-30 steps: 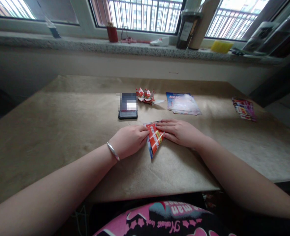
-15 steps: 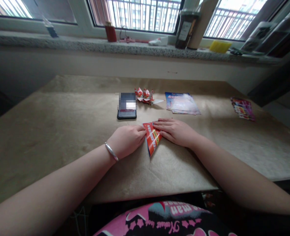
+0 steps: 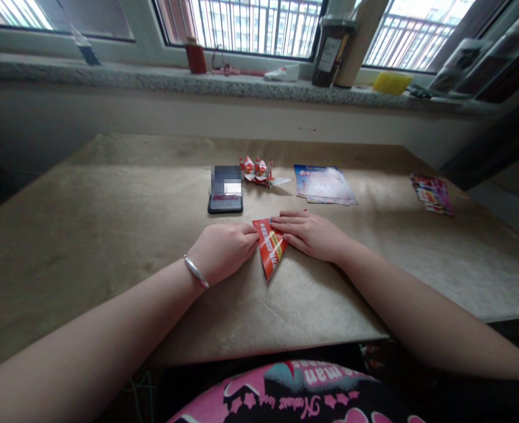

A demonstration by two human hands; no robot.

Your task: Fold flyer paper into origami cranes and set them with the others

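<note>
Left grip (image 3: 226,250) curls, perhaps pinching; right grip (image 3: 316,236) lies flat, palm down.

blk phone (image 3: 225,202) on tbl (image 3: 122,223), red container (image 3: 196,59) on sill (image 3: 131,79) by window (image 3: 255,29), yellow block (image 3: 392,83) nr dk jar (image 3: 329,56)

Tan table (image 3: 110,229); on it, phone (image 3: 225,204), folded paper (image 3: 269,252), origami (image 3: 259,171), 2 leaflet stacks (image 3: 325,186) (image 3: 432,194)

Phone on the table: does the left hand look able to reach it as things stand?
Probably yes: the phone lies just beyond the left hand, with nothing visible between them, though that hand touches the folded red paper.
</note>
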